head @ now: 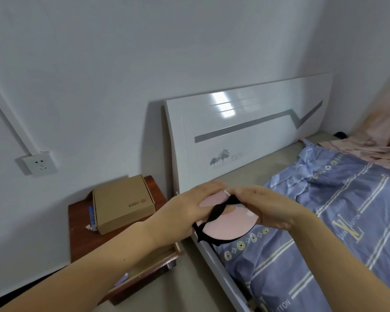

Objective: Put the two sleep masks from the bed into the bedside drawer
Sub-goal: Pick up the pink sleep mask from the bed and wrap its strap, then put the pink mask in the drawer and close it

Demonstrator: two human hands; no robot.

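Note:
A pink sleep mask [223,227] with a black strap and black edging is held in the air over the bed's left rail. My left hand [185,210] grips its left end and my right hand [270,206] holds its right end, fingers closed over the top. The bedside drawer [144,273] is pulled open below my left forearm, which hides much of its inside; something pale purple shows in it. I see no second mask.
A cardboard box [122,203] sits on the red-brown bedside table [77,235]. The white headboard [245,136] stands behind. A blue patterned duvet [324,221] covers the bed, with pink fabric [374,143] at the far right. A wall socket [37,163] is left.

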